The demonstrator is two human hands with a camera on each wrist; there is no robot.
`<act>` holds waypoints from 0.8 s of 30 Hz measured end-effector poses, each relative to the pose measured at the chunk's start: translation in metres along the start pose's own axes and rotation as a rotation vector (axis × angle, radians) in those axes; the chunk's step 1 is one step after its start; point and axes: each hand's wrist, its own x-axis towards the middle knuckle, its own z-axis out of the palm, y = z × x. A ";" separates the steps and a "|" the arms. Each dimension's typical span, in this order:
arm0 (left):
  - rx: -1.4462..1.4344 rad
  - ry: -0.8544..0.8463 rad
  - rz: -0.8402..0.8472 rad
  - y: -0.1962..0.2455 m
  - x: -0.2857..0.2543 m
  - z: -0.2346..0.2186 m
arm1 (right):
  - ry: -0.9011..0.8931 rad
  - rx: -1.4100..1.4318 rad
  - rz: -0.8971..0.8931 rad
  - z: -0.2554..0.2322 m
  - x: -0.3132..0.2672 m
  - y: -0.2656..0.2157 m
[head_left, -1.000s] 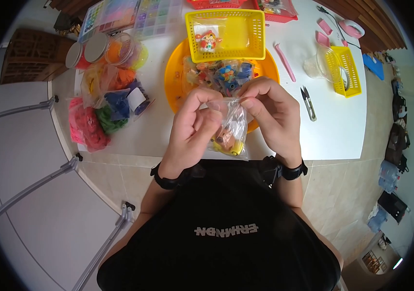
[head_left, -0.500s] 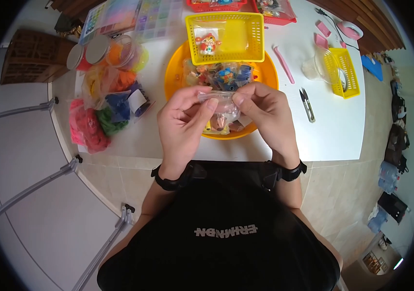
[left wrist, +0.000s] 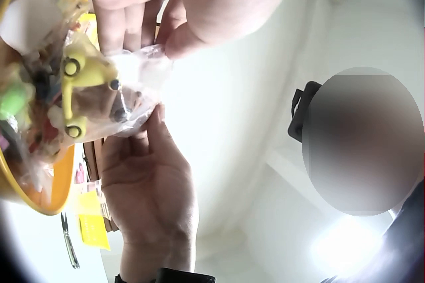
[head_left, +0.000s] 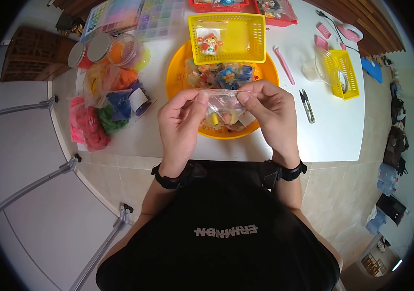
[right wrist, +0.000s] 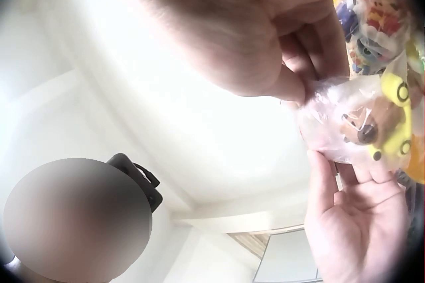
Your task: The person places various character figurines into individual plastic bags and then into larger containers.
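Observation:
A clear zip bag (head_left: 222, 101) is stretched between both hands, its top edge nearly level. My left hand (head_left: 181, 127) pinches the left top corner between thumb and fingers. The right corner is pinched the same way by my right hand (head_left: 276, 121). Inside the bag lies a yellow toy car (right wrist: 400, 120) with dark-ringed wheels and a brown animal head (right wrist: 364, 122) with a dark nose. Below the bag stands a round orange tray (head_left: 174, 72), filled with more bagged small toys (head_left: 226, 75), partly hidden behind the hands.
A yellow basket (head_left: 257, 57) with one bagged figure sits over the tray's far side. Left are jars (head_left: 99, 47) and bags of coloured material (head_left: 90, 125). Pink tweezers (head_left: 284, 65), thread snips (head_left: 307, 105) and a smaller yellow basket (head_left: 351, 72) lie right.
Both hands have moved slightly forward, away from the body, with the bag. Its top edge, bunched a second ago, is now drawn out straight between the hands.

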 end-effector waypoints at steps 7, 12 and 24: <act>0.128 0.066 0.075 -0.001 0.000 0.001 | 0.006 -0.022 0.032 0.003 0.002 -0.002; 0.083 0.043 0.036 0.000 0.001 -0.003 | -0.050 0.018 0.062 -0.004 0.003 -0.004; 0.088 0.012 0.072 0.006 0.002 -0.001 | 0.013 0.040 -0.042 0.004 0.007 0.001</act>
